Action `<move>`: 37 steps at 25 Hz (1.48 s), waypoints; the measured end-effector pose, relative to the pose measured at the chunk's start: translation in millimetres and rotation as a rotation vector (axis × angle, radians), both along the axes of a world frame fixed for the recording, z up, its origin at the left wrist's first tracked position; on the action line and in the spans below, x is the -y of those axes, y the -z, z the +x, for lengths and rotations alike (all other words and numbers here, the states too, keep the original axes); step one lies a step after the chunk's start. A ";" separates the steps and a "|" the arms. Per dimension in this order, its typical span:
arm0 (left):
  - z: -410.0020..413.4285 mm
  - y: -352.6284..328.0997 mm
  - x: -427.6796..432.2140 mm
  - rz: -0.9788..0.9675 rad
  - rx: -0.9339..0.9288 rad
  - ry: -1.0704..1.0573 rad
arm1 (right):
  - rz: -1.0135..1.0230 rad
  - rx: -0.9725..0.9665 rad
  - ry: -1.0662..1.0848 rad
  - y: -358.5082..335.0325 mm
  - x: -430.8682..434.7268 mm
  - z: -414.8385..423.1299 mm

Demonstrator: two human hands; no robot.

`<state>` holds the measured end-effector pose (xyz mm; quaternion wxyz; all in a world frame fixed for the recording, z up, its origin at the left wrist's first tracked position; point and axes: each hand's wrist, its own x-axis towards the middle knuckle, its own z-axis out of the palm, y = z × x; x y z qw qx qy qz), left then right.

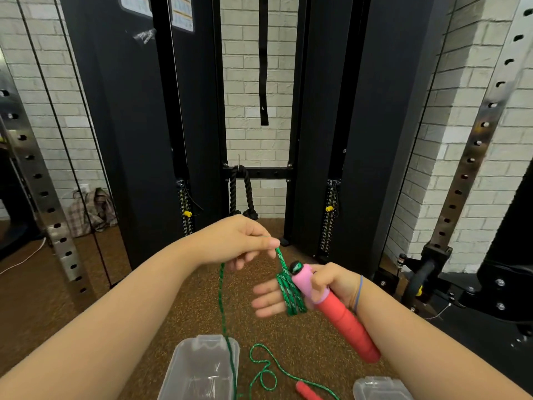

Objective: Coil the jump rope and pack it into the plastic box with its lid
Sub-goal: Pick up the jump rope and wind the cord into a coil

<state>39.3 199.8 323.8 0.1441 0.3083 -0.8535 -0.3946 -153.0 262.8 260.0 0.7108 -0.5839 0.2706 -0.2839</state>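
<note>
My right hand (291, 293) has its thumb pressed on a red and pink jump rope handle (340, 316), while its fingers point straight to the left. Several turns of the green rope (290, 293) are wound around those fingers. Up and to the left, my left hand (242, 241) pinches the rope and holds it taut above the coil. From there the rope hangs down over the open clear plastic box (202, 368) on the floor. The second red handle (307, 390) lies on the floor, with loose rope (264, 370) curled beside it. The clear lid (380, 388) lies at the lower right.
A black cable machine (259, 174) with a hanging black rope attachment (240, 192) stands straight ahead against a white brick wall. Steel perforated uprights (43, 197) flank both sides. The floor is brown speckled rubber (178, 298). A plaid bag (89, 212) sits at the left.
</note>
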 end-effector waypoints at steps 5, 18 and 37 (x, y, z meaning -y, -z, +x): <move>-9.1 16.1 3.0 0.071 -0.191 -0.059 | 0.070 0.067 0.311 21.5 12.5 -9.2; -36.7 76.1 -19.5 0.326 -0.283 -0.007 | -0.047 0.566 0.343 -4.7 4.1 10.0; -15.8 17.2 -26.7 -0.033 0.294 0.028 | -0.050 0.216 0.397 14.7 18.9 -15.2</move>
